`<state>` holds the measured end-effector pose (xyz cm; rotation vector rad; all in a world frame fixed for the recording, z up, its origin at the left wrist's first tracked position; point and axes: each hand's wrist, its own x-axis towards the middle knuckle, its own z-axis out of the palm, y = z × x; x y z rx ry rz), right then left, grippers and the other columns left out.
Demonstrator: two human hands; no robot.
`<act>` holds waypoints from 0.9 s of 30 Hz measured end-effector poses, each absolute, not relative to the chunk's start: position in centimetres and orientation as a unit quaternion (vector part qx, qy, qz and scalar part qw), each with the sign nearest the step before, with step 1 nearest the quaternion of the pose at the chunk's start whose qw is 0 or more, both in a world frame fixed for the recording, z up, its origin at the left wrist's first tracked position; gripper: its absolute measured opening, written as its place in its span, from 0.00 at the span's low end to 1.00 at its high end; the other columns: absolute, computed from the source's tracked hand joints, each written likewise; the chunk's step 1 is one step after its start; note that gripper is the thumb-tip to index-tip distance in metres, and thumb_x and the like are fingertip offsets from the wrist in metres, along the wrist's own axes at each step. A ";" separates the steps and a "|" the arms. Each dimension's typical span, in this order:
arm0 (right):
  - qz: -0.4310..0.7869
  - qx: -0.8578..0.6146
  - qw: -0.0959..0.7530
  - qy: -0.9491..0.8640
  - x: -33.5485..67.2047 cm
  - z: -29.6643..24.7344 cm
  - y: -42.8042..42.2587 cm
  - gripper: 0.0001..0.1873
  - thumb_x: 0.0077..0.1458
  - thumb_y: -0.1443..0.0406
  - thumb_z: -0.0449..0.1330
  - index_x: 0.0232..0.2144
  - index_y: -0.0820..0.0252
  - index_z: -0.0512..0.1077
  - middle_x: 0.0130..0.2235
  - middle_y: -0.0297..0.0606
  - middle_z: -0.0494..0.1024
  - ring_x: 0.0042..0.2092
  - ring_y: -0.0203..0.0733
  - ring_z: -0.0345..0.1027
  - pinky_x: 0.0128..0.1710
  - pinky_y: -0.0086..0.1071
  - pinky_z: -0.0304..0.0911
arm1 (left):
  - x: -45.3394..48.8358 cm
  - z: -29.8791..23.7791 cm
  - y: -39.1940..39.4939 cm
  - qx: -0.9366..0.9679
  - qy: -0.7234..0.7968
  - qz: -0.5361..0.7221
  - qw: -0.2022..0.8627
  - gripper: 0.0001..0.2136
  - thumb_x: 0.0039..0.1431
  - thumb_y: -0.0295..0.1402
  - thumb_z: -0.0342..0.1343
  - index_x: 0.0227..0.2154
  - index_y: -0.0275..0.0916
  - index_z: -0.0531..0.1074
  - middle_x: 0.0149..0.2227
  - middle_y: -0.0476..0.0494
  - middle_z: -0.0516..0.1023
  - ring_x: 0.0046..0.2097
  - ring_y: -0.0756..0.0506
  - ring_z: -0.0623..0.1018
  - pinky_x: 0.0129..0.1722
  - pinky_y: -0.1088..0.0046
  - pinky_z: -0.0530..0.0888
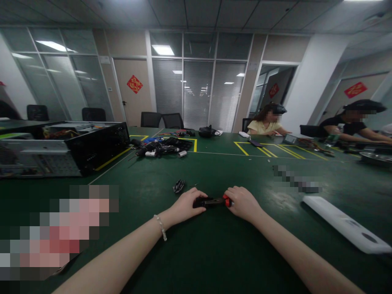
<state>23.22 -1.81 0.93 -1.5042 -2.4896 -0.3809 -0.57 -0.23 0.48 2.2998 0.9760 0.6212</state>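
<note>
Near the middle of the green table, my right hand (pixel 244 204) is closed round the red handles of a pair of pliers (pixel 218 201). The dark jaws of the pliers point left, toward my left hand (pixel 188 204). That hand pinches a small black piece (pixel 200 202) at the jaw end; its kind cannot be made out. Whether the jaws grip the piece is not clear. Just beyond my left hand lies a small black-and-silver bundle (pixel 179 186), apart from the fingers.
An opened computer case (pixel 98 149) stands at the left. Farther back lies a heap of cables and tools (pixel 162 147). A long white plastic piece (pixel 343 222) rests at the right. Two people in dark headgear sit across the green table (pixel 232 257) at the far right.
</note>
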 end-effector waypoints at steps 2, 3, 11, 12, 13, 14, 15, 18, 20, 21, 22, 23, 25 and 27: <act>-0.129 -0.510 0.105 -0.844 23.2 0.9 -1.8 0.08 0.43 0.67 0.54 0.30 0.60 0.68 0.31 0.36 0.71 0.33 0.37 0.61 0.33 0.31 0.53 | -0.5 0.7 -0.4 0.855 0.368 0.229 0.284 0.16 0.49 0.35 0.55 0.42 0.44 0.65 0.42 0.47 0.65 0.41 0.46 0.68 0.40 0.69 0.66; -0.130 -0.510 0.104 -0.844 23.2 1.0 -1.8 0.08 0.43 0.67 0.54 0.30 0.60 0.68 0.31 0.36 0.71 0.33 0.38 0.61 0.33 0.31 0.53 | -0.5 0.8 -0.5 0.855 0.369 0.225 0.285 0.16 0.48 0.36 0.55 0.42 0.44 0.65 0.42 0.47 0.64 0.41 0.46 0.68 0.40 0.69 0.67; -0.130 -0.512 0.101 -0.843 23.1 1.2 -2.0 0.08 0.43 0.67 0.53 0.29 0.60 0.68 0.31 0.37 0.71 0.33 0.38 0.60 0.32 0.30 0.52 | -0.3 1.1 -0.7 0.859 0.377 0.226 0.262 0.16 0.48 0.36 0.55 0.42 0.43 0.65 0.42 0.47 0.64 0.41 0.46 0.68 0.41 0.68 0.66; -0.131 -0.513 0.100 -0.842 23.0 1.2 -2.0 0.07 0.43 0.67 0.53 0.29 0.60 0.68 0.31 0.37 0.71 0.32 0.38 0.60 0.32 0.30 0.52 | -0.3 1.1 -0.7 0.859 0.378 0.227 0.261 0.16 0.48 0.36 0.54 0.42 0.43 0.65 0.42 0.47 0.65 0.41 0.46 0.68 0.41 0.69 0.66; -0.131 -0.515 0.100 -0.841 23.0 1.2 -2.0 0.07 0.43 0.67 0.53 0.29 0.60 0.68 0.31 0.37 0.71 0.32 0.37 0.60 0.32 0.30 0.51 | -0.3 1.1 -0.7 0.859 0.379 0.228 0.259 0.16 0.48 0.36 0.55 0.42 0.42 0.65 0.41 0.47 0.65 0.40 0.46 0.68 0.40 0.69 0.66; -0.131 -0.516 0.099 -0.841 23.0 1.2 -2.0 0.07 0.43 0.67 0.53 0.29 0.60 0.68 0.31 0.37 0.71 0.32 0.37 0.60 0.32 0.30 0.51 | -0.3 1.1 -0.7 0.860 0.378 0.226 0.259 0.16 0.48 0.36 0.54 0.42 0.42 0.65 0.41 0.47 0.65 0.40 0.46 0.68 0.40 0.69 0.66; -0.130 -0.516 0.098 -0.841 23.0 1.2 -2.0 0.07 0.43 0.67 0.53 0.29 0.60 0.67 0.32 0.37 0.71 0.33 0.38 0.60 0.32 0.30 0.51 | -0.3 1.1 -0.7 0.861 0.376 0.225 0.259 0.16 0.48 0.35 0.54 0.42 0.42 0.65 0.42 0.46 0.65 0.40 0.46 0.68 0.40 0.69 0.66; -0.130 -0.516 0.099 -0.841 23.0 1.2 -2.0 0.07 0.43 0.67 0.53 0.29 0.60 0.67 0.31 0.37 0.71 0.33 0.38 0.60 0.32 0.30 0.51 | -0.3 1.1 -0.8 0.860 0.375 0.230 0.259 0.16 0.49 0.35 0.54 0.43 0.42 0.65 0.42 0.47 0.64 0.41 0.46 0.67 0.41 0.69 0.66; -0.131 -0.517 0.100 -0.840 23.0 1.3 -2.0 0.07 0.43 0.67 0.53 0.29 0.60 0.67 0.32 0.37 0.71 0.33 0.37 0.60 0.32 0.30 0.51 | -0.2 1.1 -0.9 0.859 0.377 0.233 0.257 0.17 0.48 0.34 0.54 0.43 0.42 0.64 0.43 0.47 0.64 0.41 0.46 0.67 0.41 0.69 0.66; -0.131 -0.517 0.100 -0.840 23.0 1.3 -2.0 0.07 0.43 0.67 0.53 0.29 0.60 0.67 0.32 0.37 0.71 0.33 0.37 0.60 0.33 0.30 0.51 | -0.2 1.1 -0.9 0.858 0.379 0.234 0.255 0.17 0.48 0.34 0.54 0.43 0.42 0.64 0.43 0.47 0.63 0.41 0.46 0.67 0.41 0.69 0.67; -0.130 -0.518 0.100 -0.840 23.0 1.3 -2.1 0.07 0.43 0.67 0.53 0.29 0.60 0.67 0.32 0.37 0.71 0.33 0.37 0.60 0.33 0.30 0.51 | -0.2 1.0 -0.9 0.857 0.381 0.235 0.254 0.17 0.48 0.34 0.55 0.44 0.42 0.64 0.43 0.47 0.63 0.40 0.47 0.67 0.40 0.69 0.67; -0.129 -0.518 0.100 -0.839 23.0 1.4 -2.1 0.07 0.43 0.67 0.53 0.29 0.60 0.67 0.32 0.37 0.71 0.33 0.37 0.60 0.33 0.30 0.51 | -0.2 0.9 -0.9 0.856 0.382 0.237 0.255 0.17 0.48 0.34 0.55 0.44 0.43 0.64 0.43 0.47 0.63 0.40 0.47 0.67 0.39 0.70 0.67; -0.128 -0.518 0.100 -0.839 22.9 1.4 -2.1 0.08 0.43 0.67 0.53 0.30 0.60 0.67 0.32 0.36 0.71 0.33 0.37 0.60 0.33 0.30 0.51 | -0.2 0.8 -1.0 0.853 0.381 0.245 0.260 0.18 0.48 0.35 0.55 0.44 0.43 0.64 0.44 0.47 0.62 0.39 0.48 0.67 0.38 0.71 0.68; -0.129 -0.517 0.100 -0.840 22.9 1.5 -2.2 0.08 0.43 0.67 0.53 0.30 0.60 0.67 0.32 0.36 0.71 0.33 0.37 0.60 0.33 0.30 0.51 | -0.3 0.9 -1.1 0.848 0.385 0.256 0.260 0.17 0.49 0.36 0.54 0.44 0.43 0.64 0.44 0.46 0.61 0.36 0.49 0.68 0.36 0.72 0.68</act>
